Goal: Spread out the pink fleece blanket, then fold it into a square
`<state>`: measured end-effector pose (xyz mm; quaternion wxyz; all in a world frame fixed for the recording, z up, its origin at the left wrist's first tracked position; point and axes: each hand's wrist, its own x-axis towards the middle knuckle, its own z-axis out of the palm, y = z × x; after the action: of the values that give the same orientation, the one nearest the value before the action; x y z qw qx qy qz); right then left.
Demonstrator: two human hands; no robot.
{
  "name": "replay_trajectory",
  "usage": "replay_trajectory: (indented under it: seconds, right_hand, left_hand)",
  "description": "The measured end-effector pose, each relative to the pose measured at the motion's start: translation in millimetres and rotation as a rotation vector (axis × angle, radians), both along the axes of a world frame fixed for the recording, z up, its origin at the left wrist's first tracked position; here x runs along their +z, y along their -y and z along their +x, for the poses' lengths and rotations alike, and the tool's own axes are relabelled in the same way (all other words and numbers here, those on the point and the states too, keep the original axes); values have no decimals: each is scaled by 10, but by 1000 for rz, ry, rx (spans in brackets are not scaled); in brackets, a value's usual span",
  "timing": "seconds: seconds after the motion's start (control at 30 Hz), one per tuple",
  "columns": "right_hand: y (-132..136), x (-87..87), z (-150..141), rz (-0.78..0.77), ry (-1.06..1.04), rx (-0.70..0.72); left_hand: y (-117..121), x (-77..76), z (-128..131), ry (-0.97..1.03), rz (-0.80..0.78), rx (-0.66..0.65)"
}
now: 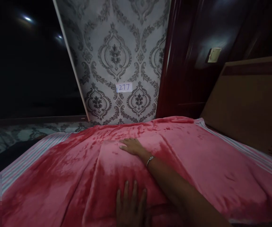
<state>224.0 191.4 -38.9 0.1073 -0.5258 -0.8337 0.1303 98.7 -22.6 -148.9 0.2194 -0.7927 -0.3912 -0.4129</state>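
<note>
A pink-red plush blanket (211, 164) covers the surface before me, with creases and darker brushed patches. On its middle lies a smooth panel, perhaps a folded layer, edged by long creases. My right hand (131, 146) rests flat on the far part of this panel, fingers spread and pointing left. A thin silver bracelet (150, 160) circles that wrist. Closer to me, at the bottom of the view, my left hand (131, 205) lies palm down on the blanket with its fingers apart. Neither hand grips the cloth.
A striped sheet (35, 154) shows along both sides of the blanket. Patterned wallpaper (114, 53) bears a label (124, 87) reading 277. A large dark screen (31, 69) stands left. Right are a dark wooden panel (185, 56), a switch plate (214, 55) and a cardboard box (249, 101).
</note>
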Motion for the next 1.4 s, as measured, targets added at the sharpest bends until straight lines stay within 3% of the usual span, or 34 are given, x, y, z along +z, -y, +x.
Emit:
replay_trajectory:
  seconds: [0.17,0.3,0.47,0.6,0.67,0.73,0.83,1.0,1.13,1.27,1.4]
  right_hand:
    - [87,141,-18,0,-33,-18]
    - [252,323,71,89,-45,-10]
    - [644,421,564,133,8,-85]
    - [855,372,1024,122,120,-148]
    - [860,324,1161,106,163,-174]
    - [810,265,1229,80,178,-194]
    - [681,185,1265,47,170,-208]
    - [447,162,1337,-26,129,-224]
    - [324,162,1382,-74,71,-278]
    - [305,114,1387,-35,55,-299]
    - [330,88,1385,-13,58,-302]
  left_hand:
    - [16,24,-4,-2,-17,9]
    - [27,72,-43,-5,-32,4]
    - [59,292,25,-49,-35,-6]
    - [102,553,350,-95,-20,-91]
    - [103,613,533,-145,-28,-94]
    - [84,591,671,-172,-13,-89]
    - [37,442,763,-151,20,-109]
    - [-44,166,761,-119,14,-121]
    - [-106,37,761,-145,48,-102]
    - [-117,20,773,-118,51,-120]
    - [-53,137,774,-104,6,-132]
